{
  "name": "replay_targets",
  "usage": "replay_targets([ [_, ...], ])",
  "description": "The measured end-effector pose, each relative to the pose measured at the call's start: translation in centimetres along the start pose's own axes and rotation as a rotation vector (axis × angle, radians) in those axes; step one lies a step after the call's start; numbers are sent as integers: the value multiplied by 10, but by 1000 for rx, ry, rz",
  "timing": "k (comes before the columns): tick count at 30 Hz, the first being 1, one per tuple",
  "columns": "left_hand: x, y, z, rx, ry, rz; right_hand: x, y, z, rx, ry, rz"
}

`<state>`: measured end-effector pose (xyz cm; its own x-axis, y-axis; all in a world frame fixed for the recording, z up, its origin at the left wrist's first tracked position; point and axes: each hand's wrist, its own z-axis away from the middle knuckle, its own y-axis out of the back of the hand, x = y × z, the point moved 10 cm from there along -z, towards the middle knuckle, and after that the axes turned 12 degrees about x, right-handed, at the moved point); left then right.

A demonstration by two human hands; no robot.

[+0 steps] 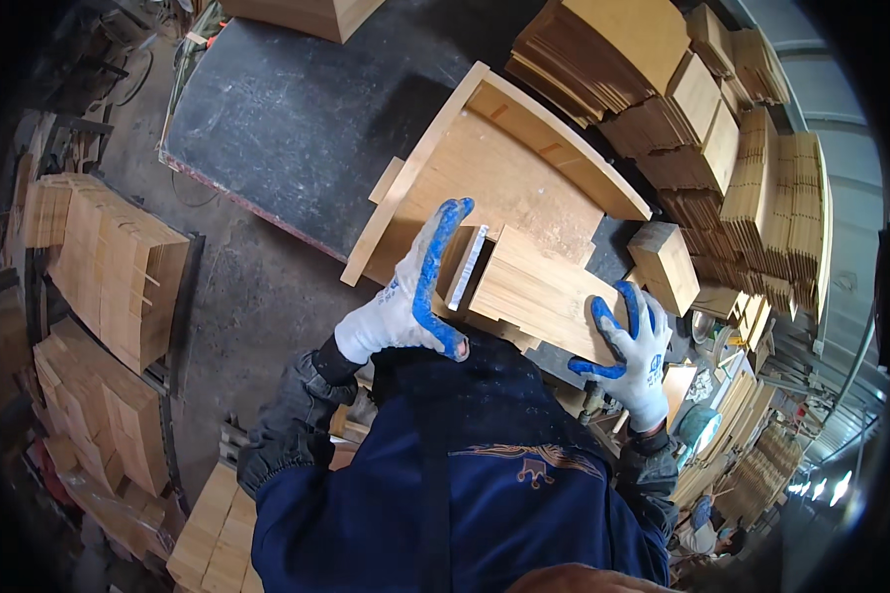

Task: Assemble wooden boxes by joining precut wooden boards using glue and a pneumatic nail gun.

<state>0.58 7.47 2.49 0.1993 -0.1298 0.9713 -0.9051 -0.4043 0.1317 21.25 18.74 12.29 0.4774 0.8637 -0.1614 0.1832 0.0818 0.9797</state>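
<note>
My left hand (400, 301), in a white glove with blue-coated fingers, is open beside the left end of a stack of pale wooden boards (539, 292). Its thumb and fingers are wide apart, with nothing between them. A narrow light-coloured strip (467, 267) stands between that hand and the boards, with a dark gap beside it. At the stack's right end rests my right hand (638, 356), gloved alike, fingers spread and at least partly over the wood. The boards lie at the near side of a wooden tray-like jig (524, 188) with raised rails. Whatever is under the boards is hidden.
The jig sits on a dark worktable (277, 128). A wooden block (665, 267) stands to its right, and tall stacks of boards (613, 59) rise behind. More stacked wood (119, 267) is at the left. Another person (702, 534) is far off at the lower right.
</note>
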Motion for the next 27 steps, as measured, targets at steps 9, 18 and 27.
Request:
replay_targets([
  [9,-12,-13,11,18,-15,-71,-8,-14,-8,-47,64,1],
  [18,-8,-16,7,125,-45,-31,-12,-16,-12,-36,73,9],
  [27,-10,-15,9,226,-4,28,-18,-17,-17,9,105,8],
])
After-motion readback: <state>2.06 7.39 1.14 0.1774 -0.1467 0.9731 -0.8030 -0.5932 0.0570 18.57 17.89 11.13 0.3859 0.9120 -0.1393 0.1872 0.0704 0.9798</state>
